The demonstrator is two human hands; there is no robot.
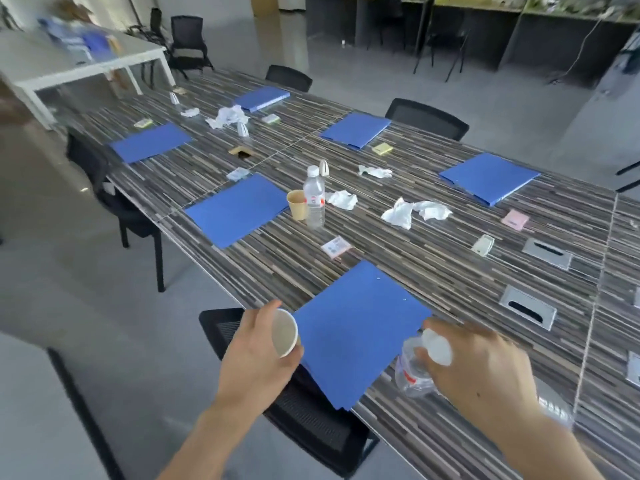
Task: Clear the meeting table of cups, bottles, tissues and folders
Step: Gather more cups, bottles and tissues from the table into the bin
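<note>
The left hand (258, 344) has its grip wrapped around a paper cup (284, 333), tipped so the open mouth faces the camera and looks empty; it hangs just off the near edge of the table (433, 265), above the back of a black chair (304, 403), probably because it is easier to carry that way once lifted clear. The right hand (481, 368) has its grip closed over the neck and shoulder of a clear plastic bottle (415, 368), which leans over the table just beside the nearest blue folder (360, 327); whether its base touches the surface I cannot tell. That folder juts past the table edge at 1 corner, so it could slide off if brushed. With both hands full, my judgement is that these 2 things go away first. Much is left: 5 more blue folders lie at the seats, a second bottle (314, 197) stands touching a brown cup (297, 204) near the middle, and crumpled tissues (412, 211) lie scattered beyond, with small note pads and cable hatches between. The near side has open floor to the left for walking, while pushed-in chairs line the table edges.
</note>
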